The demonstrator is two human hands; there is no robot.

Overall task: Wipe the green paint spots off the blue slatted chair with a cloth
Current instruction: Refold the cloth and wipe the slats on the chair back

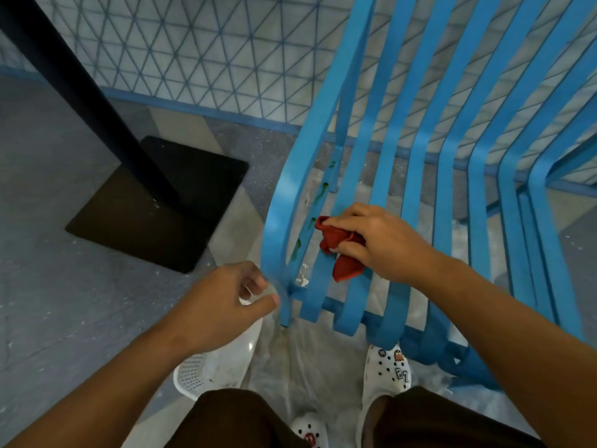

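Grey speckled floor (pixel 48 221) fills the left of the frame, with a wall of triangular tiles (pixel 193 53) along the top and a clear plastic sheet (pixel 307 367) spread under the chair at lower centre; a black post (pixel 80 92) slants down from the upper left onto its square black base (pixel 168 205); the blue slatted chair (pixel 420 189) takes up the right half, its slats curving from the back at the top down to the seat's front edge at centre; green paint spots (pixel 321 195) run down the inner face of the leftmost slats, just left of the cloth; the right hand (pixel 371 240) sits at centre on the seat slats, its grip closed around a bunched red cloth (pixel 339 250) that rests against a slat; the left hand (pixel 226 299) is at centre left, fingers loosely curled with nothing in its grip, fingertips close beside the chair's front left corner, and contact cannot be made out; white clogs (pixel 387 370) with charms and dark trousers (pixel 242 421) show along the bottom, beside a white perforated object (pixel 206 370) on the floor
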